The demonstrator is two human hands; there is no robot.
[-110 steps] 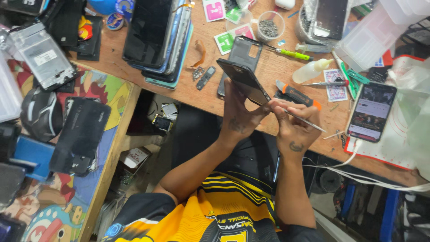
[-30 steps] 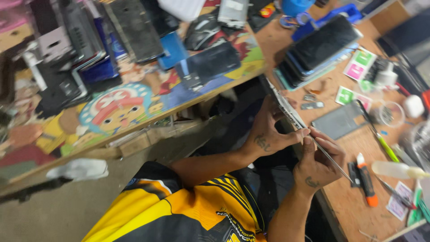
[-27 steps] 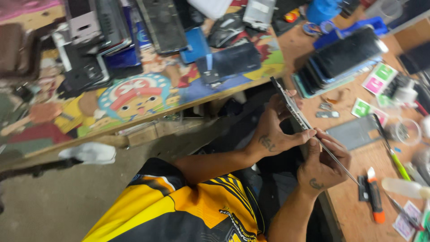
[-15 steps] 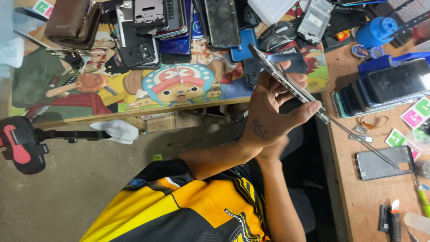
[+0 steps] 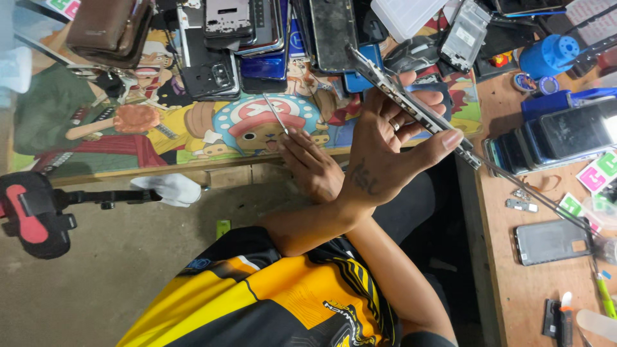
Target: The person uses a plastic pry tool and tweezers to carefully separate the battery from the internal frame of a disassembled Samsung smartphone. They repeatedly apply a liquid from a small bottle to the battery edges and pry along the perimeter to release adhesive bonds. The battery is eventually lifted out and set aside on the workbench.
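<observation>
Your left hand [image 5: 385, 144] grips a phone frame [image 5: 411, 106] edge-on; your right hand [image 5: 315, 167], crossed beneath, pinches tweezers [image 5: 275, 112] over the cartoon-printed bench [image 5: 193, 138] above a concrete floor [image 5: 109, 289]

Cartoon-printed desk mat [image 5: 193, 132], brown wallet [image 5: 106, 29], blue cylinder [image 5: 546, 56], stacked phones [image 5: 565, 135], white cloth [image 5: 168, 188]

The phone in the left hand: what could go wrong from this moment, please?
1. The left hand grips the phone only by its thin edges, tilted, with its lower end past the table edge. It might slip and fall to the floor.
2. The right hand reaches under the left forearm with the tweezers. Crossed arms probably give less control, so the tips could catch the stacked phone parts nearby.
</observation>
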